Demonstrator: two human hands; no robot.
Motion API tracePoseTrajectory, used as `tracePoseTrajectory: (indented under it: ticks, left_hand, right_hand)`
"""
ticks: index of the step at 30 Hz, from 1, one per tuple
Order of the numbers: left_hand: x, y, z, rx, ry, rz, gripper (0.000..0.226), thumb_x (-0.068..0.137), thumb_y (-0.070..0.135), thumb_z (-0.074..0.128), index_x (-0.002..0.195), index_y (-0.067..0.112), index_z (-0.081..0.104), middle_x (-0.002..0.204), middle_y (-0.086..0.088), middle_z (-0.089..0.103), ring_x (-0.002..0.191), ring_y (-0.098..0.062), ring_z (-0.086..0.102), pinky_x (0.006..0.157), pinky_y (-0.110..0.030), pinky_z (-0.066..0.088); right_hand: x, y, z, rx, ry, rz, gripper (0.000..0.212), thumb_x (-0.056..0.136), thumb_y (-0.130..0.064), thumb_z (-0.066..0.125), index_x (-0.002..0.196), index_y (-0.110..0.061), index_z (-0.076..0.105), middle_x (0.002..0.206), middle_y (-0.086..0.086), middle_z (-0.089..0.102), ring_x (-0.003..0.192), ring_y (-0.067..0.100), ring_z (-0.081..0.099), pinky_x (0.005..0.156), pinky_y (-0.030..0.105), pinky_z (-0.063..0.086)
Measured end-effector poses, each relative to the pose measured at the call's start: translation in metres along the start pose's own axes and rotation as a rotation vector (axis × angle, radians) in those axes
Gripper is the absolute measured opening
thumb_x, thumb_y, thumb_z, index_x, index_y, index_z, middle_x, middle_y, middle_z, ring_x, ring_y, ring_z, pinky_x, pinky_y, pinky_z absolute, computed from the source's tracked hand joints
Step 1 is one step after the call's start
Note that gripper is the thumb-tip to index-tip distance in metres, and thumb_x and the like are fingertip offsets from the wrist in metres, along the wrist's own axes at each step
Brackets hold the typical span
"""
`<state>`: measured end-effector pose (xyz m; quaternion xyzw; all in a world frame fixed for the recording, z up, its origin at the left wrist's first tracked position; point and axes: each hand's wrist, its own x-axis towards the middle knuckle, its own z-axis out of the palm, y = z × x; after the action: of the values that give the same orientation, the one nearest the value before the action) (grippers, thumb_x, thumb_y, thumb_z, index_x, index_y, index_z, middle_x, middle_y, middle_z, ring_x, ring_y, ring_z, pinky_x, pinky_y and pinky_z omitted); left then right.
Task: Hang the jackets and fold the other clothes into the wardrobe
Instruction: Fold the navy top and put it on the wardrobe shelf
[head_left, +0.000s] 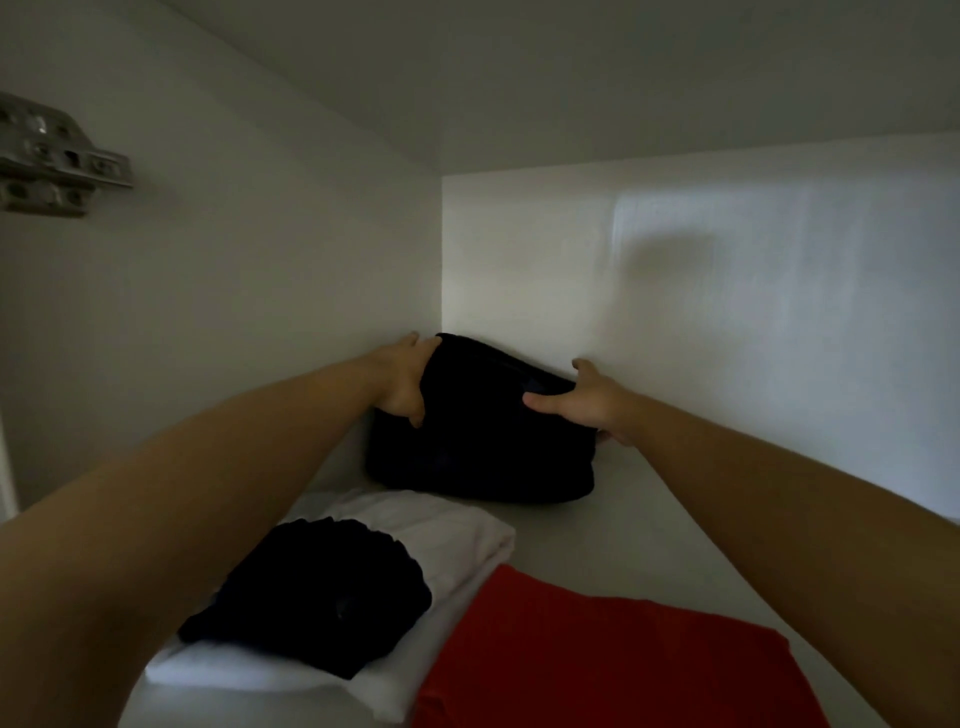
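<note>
presently held: dark bundle (483, 447), a folded garment, between both hands.
left hand (402, 382): clamped on the bundle's upper left corner, with the fingers curled over the far edge and the thumb on the near face.
right hand (587, 402): grasping the bundle's right end, with the thumb laid across the top face. the other fingers are mostly hidden at the edge, so the depth of grip cannot be told.
location: the bundle sits at the rear of the shelf (649, 519), in the corner where the left wall (234, 312) meets the back wall (727, 312). its near edge is on the shelf; whether the far edge is lifted cannot be told.
long axis: left to right, parallel to the back wall and across the line of the arms.
bearing from hands: straight ahead at full reach, one hand at each end of the axis.
nearer hand: neither by a clear margin. the left hand sits deeper in the corner, just beside the left wall.
neighbours: a white garment (452, 530) lies just in front of the bundle with a black garment (322, 592) on top of it. a red garment (597, 665) lies at front right, against the white one. a hinge (57, 156) on the left wall is well apart.
step (judged): final seating of the bundle in the rear corner, then letting go.
next move (judged): press the bundle square to the back wall, loosen both grips, and draw the arms back above the front stacks.
risk (judged): a thumb may drag the top fold open. a forearm may catch the black garment on the way out.
</note>
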<state>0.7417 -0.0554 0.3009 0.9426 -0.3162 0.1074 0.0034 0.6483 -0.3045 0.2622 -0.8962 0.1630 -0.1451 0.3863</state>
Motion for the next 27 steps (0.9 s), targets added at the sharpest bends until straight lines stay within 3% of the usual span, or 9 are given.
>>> tracePoseTrajectory:
  ticks: [3, 7, 11, 14, 17, 19, 22, 24, 27]
  left_hand:
    - [-0.005, 0.002, -0.002, -0.217, -0.038, -0.134, 0.127, 0.064, 0.023, 0.092, 0.155, 0.001, 0.007, 0.153, -0.013, 0.037, 0.14, -0.033, 0.038, 0.115, -0.042, 0.035]
    - [-0.012, 0.004, 0.004, -0.758, -0.141, -0.307, 0.07, 0.07, 0.0, 0.085, 0.134, 0.0, 0.055, 0.134, -0.018, 0.059, 0.123, -0.036, 0.056, 0.105, -0.052, 0.047]
    - [-0.019, 0.029, 0.003, -1.066, -0.286, -0.277, 0.04, 0.074, 0.005, 0.083, 0.111, 0.009, 0.067, 0.122, -0.012, 0.069, 0.112, -0.027, 0.063, 0.105, -0.042, 0.047]
    - [-0.023, 0.058, -0.004, -1.135, -0.376, -0.143, 0.058, 0.067, 0.014, 0.088, 0.12, 0.015, 0.065, 0.124, -0.004, 0.069, 0.116, -0.022, 0.062, 0.102, -0.037, 0.051]
    - [-0.027, 0.087, -0.014, -1.21, -0.552, 0.14, 0.052, 0.081, -0.005, 0.07, 0.123, 0.022, 0.057, 0.122, -0.005, 0.07, 0.108, -0.022, 0.068, 0.081, -0.03, 0.059]
    - [-0.026, 0.1, -0.018, -1.172, -0.539, 0.226, 0.051, 0.082, -0.02, 0.052, 0.114, 0.018, 0.063, 0.11, -0.005, 0.074, 0.096, -0.021, 0.072, 0.073, -0.028, 0.058]
    - [-0.02, 0.116, -0.014, -0.9, -0.259, 0.206, 0.038, 0.081, -0.017, 0.047, 0.092, 0.011, 0.069, 0.101, -0.008, 0.072, 0.087, -0.019, 0.071, 0.069, -0.025, 0.056]
    - [-0.014, 0.124, -0.008, -0.525, -0.117, 0.245, 0.016, 0.088, 0.01, 0.066, 0.101, 0.018, 0.07, 0.11, -0.003, 0.068, 0.1, -0.018, 0.065, 0.083, -0.027, 0.053]
    - [-0.013, 0.141, 0.003, -0.239, -0.292, 0.311, 0.064, 0.086, 0.058, 0.067, 0.14, 0.026, 0.054, 0.138, 0.004, 0.054, 0.124, -0.018, 0.053, 0.108, -0.034, 0.041]
  right_hand:
    - [-0.006, 0.004, -0.004, 0.087, -0.043, -0.024, 0.123, 0.065, -0.059, 0.086, 0.158, -0.029, 0.011, 0.157, 0.005, 0.035, 0.134, 0.03, 0.047, 0.098, 0.045, 0.05]
    - [-0.017, 0.011, -0.014, -0.057, -0.143, -0.141, 0.123, 0.066, -0.032, 0.093, 0.159, -0.032, 0.012, 0.164, 0.003, 0.02, 0.146, 0.028, 0.03, 0.106, 0.039, 0.04]
    - [-0.031, 0.014, -0.026, -0.389, 0.129, -0.107, 0.121, 0.07, -0.042, 0.088, 0.159, -0.029, 0.007, 0.164, 0.013, 0.001, 0.147, 0.037, 0.02, 0.114, 0.047, 0.029]
    - [-0.039, 0.019, -0.035, -0.678, 0.347, 0.085, 0.099, 0.078, -0.051, 0.078, 0.151, -0.019, 0.02, 0.15, 0.019, 0.03, 0.127, 0.04, 0.045, 0.098, 0.048, 0.044]
    - [-0.047, 0.03, -0.05, -0.249, 0.142, 0.261, 0.044, 0.096, -0.017, 0.06, 0.135, 0.0, 0.048, 0.111, 0.02, 0.063, 0.09, 0.035, 0.066, 0.069, 0.044, 0.061]
    - [-0.059, 0.045, -0.063, 0.014, 0.053, 0.307, 0.02, 0.103, -0.007, 0.048, 0.113, 0.004, 0.061, 0.083, 0.015, 0.061, 0.066, 0.031, 0.061, 0.052, 0.041, 0.057]
    - [-0.082, 0.066, -0.084, 0.311, 0.042, 0.372, 0.033, 0.105, -0.014, 0.045, 0.08, -0.004, 0.063, 0.072, 0.011, 0.065, 0.057, 0.024, 0.062, 0.06, 0.034, 0.056]
    - [-0.098, 0.076, -0.097, 0.61, -0.018, 0.494, 0.044, 0.104, -0.036, 0.045, 0.085, -0.001, 0.065, 0.072, 0.014, 0.072, 0.056, 0.026, 0.068, 0.053, 0.03, 0.057]
    - [-0.109, 0.089, -0.115, 0.655, -0.068, 0.57, 0.086, 0.088, -0.081, 0.038, 0.122, -0.004, 0.058, 0.12, 0.02, 0.067, 0.105, 0.036, 0.066, 0.086, 0.046, 0.055]
